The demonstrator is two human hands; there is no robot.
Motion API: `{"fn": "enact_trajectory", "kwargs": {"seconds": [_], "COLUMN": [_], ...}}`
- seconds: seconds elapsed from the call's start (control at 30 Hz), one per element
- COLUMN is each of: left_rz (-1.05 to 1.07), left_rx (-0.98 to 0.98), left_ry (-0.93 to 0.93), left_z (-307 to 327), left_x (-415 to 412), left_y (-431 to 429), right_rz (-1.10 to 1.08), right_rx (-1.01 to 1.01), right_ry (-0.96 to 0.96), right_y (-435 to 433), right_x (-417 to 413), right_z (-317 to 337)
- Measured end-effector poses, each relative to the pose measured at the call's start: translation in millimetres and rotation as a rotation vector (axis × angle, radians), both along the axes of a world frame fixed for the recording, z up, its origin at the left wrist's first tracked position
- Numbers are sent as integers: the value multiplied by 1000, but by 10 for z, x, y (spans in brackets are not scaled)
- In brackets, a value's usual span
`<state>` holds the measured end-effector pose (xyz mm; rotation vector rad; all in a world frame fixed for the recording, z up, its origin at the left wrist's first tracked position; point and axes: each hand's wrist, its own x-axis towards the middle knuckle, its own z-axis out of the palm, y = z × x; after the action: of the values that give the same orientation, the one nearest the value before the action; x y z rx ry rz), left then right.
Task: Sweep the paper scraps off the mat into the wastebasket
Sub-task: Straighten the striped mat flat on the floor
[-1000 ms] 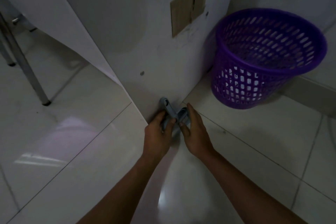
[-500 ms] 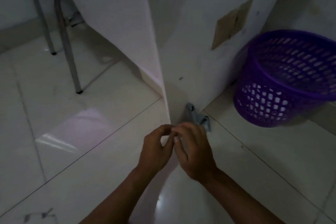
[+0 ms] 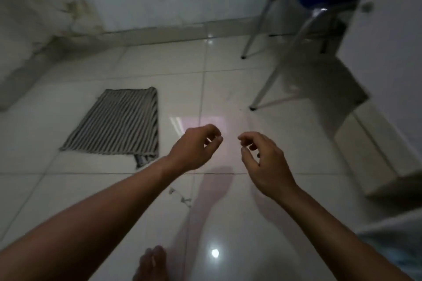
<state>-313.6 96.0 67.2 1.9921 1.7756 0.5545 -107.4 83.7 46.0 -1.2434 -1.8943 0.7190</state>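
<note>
Gone from view, wastebasket; empty hands (image 3: 196, 146) (image 3: 265, 162) hover right of striped mat (image 3: 116, 125)

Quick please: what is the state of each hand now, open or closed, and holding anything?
Left hand: fingers loosely curled, holding nothing.
Right hand: fingers loosely curled, holding nothing.

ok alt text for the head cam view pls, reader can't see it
Seen from above, a person's left hand and right hand hover empty, fingers loosely curled, over a glossy white tiled floor. A striped mat lies flat on the floor to the left, and a metal-legged chair with a blue seat stands at upper right. A bare foot shows at the bottom edge.
</note>
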Motion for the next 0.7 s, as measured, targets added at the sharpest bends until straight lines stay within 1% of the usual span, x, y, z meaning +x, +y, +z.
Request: {"fn": "enact_trajectory", "kwargs": {"seconds": [0.1, 0.17, 0.2, 0.3, 0.43, 0.5, 0.6, 0.7], "left_rz": [-33, -7, 28, 180, 360, 423, 500, 533], "left_rx": [-112, -172, -198, -280, -417, -465, -495, -503], "left_ry": [182, 245, 230, 107, 6, -4, 3, 35], "left_z": [179, 333, 424, 732, 941, 828, 356, -322], "left_x": [-696, -1152, -1370, -1912, -2502, -2796, -3260, -3658], "left_y": [106, 112, 92, -30, -189, -185, -64, 123], "right_rz": [105, 148, 154, 154, 155, 160, 148, 87], "right_rx": [-74, -154, -210, -395, -680, -732, -790, -764], "right_ry": [-24, -41, -36, -39, -167, -247, -370, -648], "right_y": [260, 410, 468, 573, 723, 876, 1100, 1223], "right_x": [-550, -923, -1101, -1581, -2214, -2515, -2906, -3183], "right_z": [148, 292, 390, 757, 1100, 997, 460, -333]}}
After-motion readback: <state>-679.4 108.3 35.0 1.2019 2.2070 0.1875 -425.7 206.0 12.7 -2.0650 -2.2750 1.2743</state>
